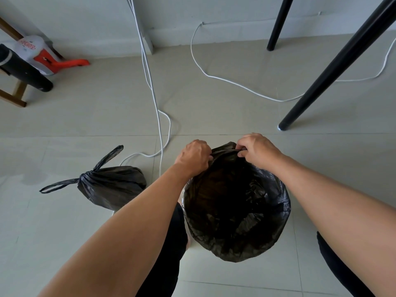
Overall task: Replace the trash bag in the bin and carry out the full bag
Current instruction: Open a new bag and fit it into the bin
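Both our hands are on the liner's (235,211) far rim. Our left hand (194,156) and right hand (256,150) sit close together, each with fingers curled round the black plastic edge. The liner gapes open right below us, spread round over the bin, which it hides. Full bag (111,185) lies on the floor (64,243) to our left, near the liner, with its neck knotted and two handle loops sticking out. White cable (159,129) runs along the tiles behind it. Black table leg (334,69) stands well off to the right.
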Tool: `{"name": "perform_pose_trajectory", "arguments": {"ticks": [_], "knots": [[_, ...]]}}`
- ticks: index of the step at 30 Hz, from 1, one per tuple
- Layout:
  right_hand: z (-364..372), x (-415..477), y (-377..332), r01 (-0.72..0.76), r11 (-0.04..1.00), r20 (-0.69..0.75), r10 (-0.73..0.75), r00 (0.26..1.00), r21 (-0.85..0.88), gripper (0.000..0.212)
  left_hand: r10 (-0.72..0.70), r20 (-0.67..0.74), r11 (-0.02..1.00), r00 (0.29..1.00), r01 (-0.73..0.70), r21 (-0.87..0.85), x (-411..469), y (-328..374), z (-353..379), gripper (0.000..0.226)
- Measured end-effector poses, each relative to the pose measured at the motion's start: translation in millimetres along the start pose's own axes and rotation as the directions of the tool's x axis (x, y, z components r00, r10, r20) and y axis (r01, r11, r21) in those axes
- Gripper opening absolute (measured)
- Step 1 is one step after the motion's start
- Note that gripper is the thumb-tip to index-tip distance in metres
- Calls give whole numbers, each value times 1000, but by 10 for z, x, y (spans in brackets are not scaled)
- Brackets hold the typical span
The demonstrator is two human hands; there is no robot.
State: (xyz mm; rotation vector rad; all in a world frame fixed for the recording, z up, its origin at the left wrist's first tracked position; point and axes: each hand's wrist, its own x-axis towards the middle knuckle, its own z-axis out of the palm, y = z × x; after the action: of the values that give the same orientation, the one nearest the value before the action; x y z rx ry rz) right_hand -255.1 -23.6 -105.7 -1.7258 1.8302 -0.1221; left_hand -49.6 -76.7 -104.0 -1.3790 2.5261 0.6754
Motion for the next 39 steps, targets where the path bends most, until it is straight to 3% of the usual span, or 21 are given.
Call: {"name": "perform_pose_trajectory", "arguments": {"ticks": [4,7,9,13,17,20,23,28,33,39], "knots": [[0,-23,-63,-32,999,14,32,999,23,15,-104,140,993,985,112,-46,-25,-25,-110,24],[-29,-88,-48,-30,993,-25,33,999,119,33,-153,188,976,970,178,-126,-88,-168,-198,36],[-60,-151,-6,-32,982,-63,45,997,186,44,-183,136,963,974,206,-176,-114,-261,-239,32],[-96,-273,81,-59,975,-145,92,985,213,47,-265,-93,930,960,229,-288,-84,-298,-275,25],[-104,-366,70,-175,978,-37,180,983,109,51,-76,-92,966,993,51,-252,-39,-111,-230,25],[-54,-387,40,-215,974,32,218,976,-74,33,12,-34,998,999,-14,-67,-31,39,-71,26],[-44,-387,32,-224,968,-19,223,975,-116,23,-30,-26,999,999,30,12,-37,64,-1,15],[-61,-285,20,-192,977,-73,186,980,-87,26,-141,-7,990,990,141,4,-33,15,-89,12],[-40,-175,-65,-41,998,-77,45,996,53,43,-117,-71,985,991,107,-134,-15,3,-94,42],[19,-34,-163,1,1000,-119,1,993,12,17,-118,-109,981,987,98,-170,2,74,-19,15]]}}
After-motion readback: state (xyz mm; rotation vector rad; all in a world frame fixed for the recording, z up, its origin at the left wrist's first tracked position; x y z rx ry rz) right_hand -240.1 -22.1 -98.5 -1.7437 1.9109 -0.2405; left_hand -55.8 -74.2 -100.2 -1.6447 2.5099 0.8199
